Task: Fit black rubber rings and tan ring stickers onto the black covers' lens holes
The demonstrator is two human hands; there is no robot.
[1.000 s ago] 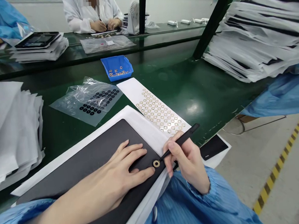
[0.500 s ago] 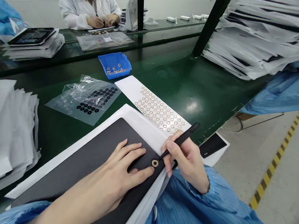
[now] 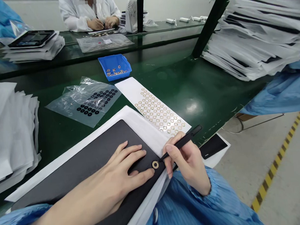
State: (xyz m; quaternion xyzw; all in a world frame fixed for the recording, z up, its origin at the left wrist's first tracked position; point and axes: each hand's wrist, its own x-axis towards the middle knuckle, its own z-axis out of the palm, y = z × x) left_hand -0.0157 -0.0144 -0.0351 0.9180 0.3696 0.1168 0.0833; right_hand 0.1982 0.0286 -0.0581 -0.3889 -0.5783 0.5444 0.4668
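My left hand (image 3: 123, 165) lies flat with fingers spread on a dark grey flat panel (image 3: 91, 157), which rests on white wrapping sheet (image 3: 129, 115). Its thumb tip touches or nearly touches a small gold-coloured ring (image 3: 155, 165) near the panel's corner. My right hand (image 3: 184, 158) is closed around black tweezers (image 3: 186, 139), held slanted like a pen. The tweezers' tip meets the ring's upper right edge. Whether the tip grips the ring or only presses it, I cannot tell.
Beyond the panel lie a white sheet of gold rings (image 3: 160, 111), a clear bag with black rings (image 3: 87, 105) and a blue bin (image 3: 114, 67). Wrapped stacks stand left (image 3: 9, 129) and right (image 3: 257, 33). A co-worker in white (image 3: 89, 14) sits across the table.
The back end of the tweezers has shifted very slightly to the right. Both hands and the ring otherwise stay in place, with a slight shift of the view.
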